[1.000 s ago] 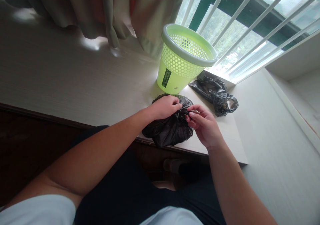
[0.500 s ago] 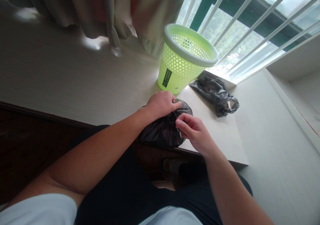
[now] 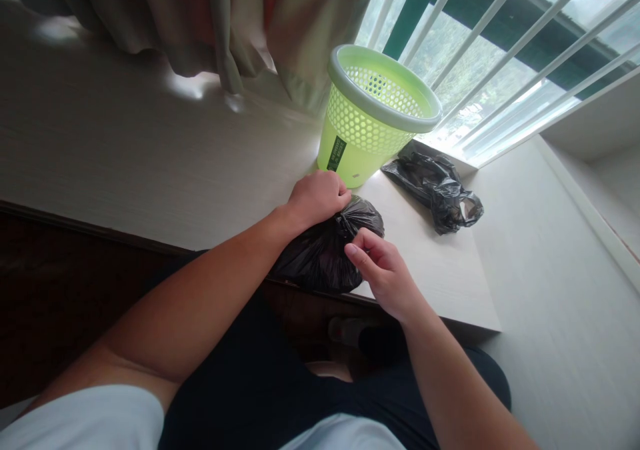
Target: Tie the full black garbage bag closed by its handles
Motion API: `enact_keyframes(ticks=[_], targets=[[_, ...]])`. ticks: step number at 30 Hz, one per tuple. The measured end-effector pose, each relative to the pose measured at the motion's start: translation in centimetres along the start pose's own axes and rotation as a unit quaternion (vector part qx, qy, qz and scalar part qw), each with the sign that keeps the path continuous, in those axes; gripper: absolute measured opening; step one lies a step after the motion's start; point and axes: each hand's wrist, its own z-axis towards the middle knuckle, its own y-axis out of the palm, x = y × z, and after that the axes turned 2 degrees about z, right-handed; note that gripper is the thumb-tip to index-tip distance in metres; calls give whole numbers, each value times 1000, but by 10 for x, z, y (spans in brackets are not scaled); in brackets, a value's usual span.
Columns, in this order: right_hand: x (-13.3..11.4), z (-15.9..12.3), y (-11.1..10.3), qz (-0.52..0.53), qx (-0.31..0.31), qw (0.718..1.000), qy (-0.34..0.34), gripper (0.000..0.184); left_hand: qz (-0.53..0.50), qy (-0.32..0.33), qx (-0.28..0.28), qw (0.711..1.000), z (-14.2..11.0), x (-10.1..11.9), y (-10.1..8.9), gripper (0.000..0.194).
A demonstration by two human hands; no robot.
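A full black garbage bag (image 3: 320, 263), gathered and twisted at its top, rests near the front edge of the pale ledge. My left hand (image 3: 319, 198) is closed on the bag's gathered top at its far left side. On the near right side my right hand (image 3: 383, 268) has thumb and forefinger pinched on a piece of the bag; the piece itself is mostly hidden by the fingers. Creases run out from the knotted spot between the two hands.
Just behind the bag stands a green plastic wastebasket (image 3: 377, 117) with a grey rim. A second, crumpled black bag (image 3: 440, 187) lies to its right, by the barred window (image 3: 480, 57). A curtain (image 3: 220, 30) hangs at the back left, and a pale panel (image 3: 560, 257) rises on the right.
My left hand has moved slightly up and left and its fingers have curled into a fist. My right hand has drawn slightly down and left. The knotted spot shows more clearly.
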Motion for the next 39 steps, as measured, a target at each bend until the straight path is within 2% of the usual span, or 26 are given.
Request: enact_keyframes(ticks=[6,14,27,32,36,39], targets=[[-2,2,2,-20,-1,999,-30,42,9,-12,35,999,3,-6,-2,35],[-8,1,6,-60,-4,997,-56,41,6,-18,52,998,8,-12,-3,37],[7,8,8,44,12,999,14,43,22,-37,42,998,4,-7,-8,39],[1,6,15,26,-3,1000,14,41,44,-53,42,997,2,-2,-7,41],[-6,8,19,-13,-12,1000,-5,41,47,-64,40,996,2,0,-8,30],[-9,11,22,-38,-17,999,-14,44,49,-66,47,996,2,0,-8,30]])
